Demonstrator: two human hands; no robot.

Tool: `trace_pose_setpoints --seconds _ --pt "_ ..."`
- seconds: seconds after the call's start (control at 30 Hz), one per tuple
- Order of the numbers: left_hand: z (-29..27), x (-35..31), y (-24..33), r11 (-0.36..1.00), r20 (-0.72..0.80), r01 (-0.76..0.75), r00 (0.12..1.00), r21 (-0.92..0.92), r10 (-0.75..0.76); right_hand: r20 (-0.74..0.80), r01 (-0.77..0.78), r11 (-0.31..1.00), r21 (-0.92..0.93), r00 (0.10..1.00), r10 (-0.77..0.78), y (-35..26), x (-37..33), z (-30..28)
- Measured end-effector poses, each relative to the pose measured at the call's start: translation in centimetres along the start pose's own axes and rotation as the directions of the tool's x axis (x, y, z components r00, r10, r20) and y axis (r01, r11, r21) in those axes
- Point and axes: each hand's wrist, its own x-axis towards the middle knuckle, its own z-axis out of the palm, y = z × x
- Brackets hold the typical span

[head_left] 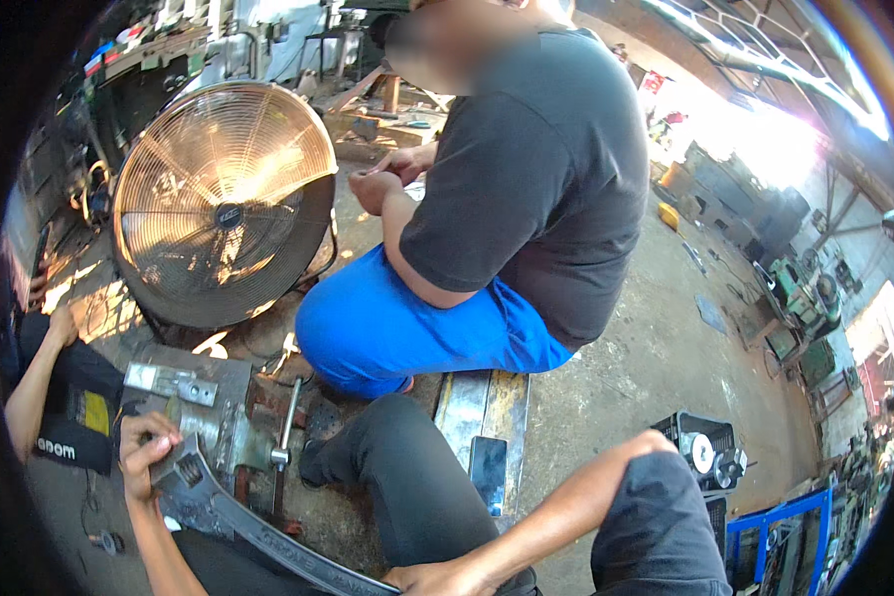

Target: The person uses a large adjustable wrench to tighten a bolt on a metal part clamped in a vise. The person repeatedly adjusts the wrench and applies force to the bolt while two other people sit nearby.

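Left hand (147,452) is closed around the jaw end of a large grey pipe wrench (230,512), fingers curled over its head, at roughly eight o'clock in the view. Right hand (437,576) grips the far end of the wrench handle at six o'clock, fingers wrapped round it. The wrench head sits against a bench vise (219,417) just beside the left hand; the vise's bar handle (286,422) hangs near upright. A co-worker in blue shorts (417,328) squats at twelve o'clock. A round floor fan (223,204) stands at ten o'clock. A dark phone (488,469) lies on a metal plate (467,402).
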Motion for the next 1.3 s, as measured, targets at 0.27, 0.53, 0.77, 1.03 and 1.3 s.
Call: trace_pose_setpoints --seconds 0.27,0.53,0.77,1.03,1.3 --pt "0.3 0.1 0.3 0.999 -0.039 0.02 0.999 0.034 -0.019 0.0 -0.125 0.975 -0.181 0.992 0.128 -1.9 -0.8 -1.3" --pt "1.1 0.1 0.6 0.996 -0.001 -0.01 1.0 -0.084 0.01 -0.308 0.07 0.979 -0.189 0.943 -0.127 1.8 5.4 2.3" --pt "1.2 0.8 -0.2 0.964 0.011 0.039 0.999 -0.264 -0.037 -0.455 0.08 0.931 -0.357 0.855 -0.248 5.4 9.2 -0.7" --pt "-1.2 2.1 -0.5 0.965 0.19 0.133 0.978 -0.226 -0.09 -0.082 0.422 0.272 -0.865 0.416 -0.906 10.8 26.8 5.0" --pt "-4.7 1.6 -3.3 0.933 0.276 0.165 0.958 -0.321 -0.075 -0.181 0.309 0.942 -0.13 0.927 -0.329 6.9 21.6 6.5"
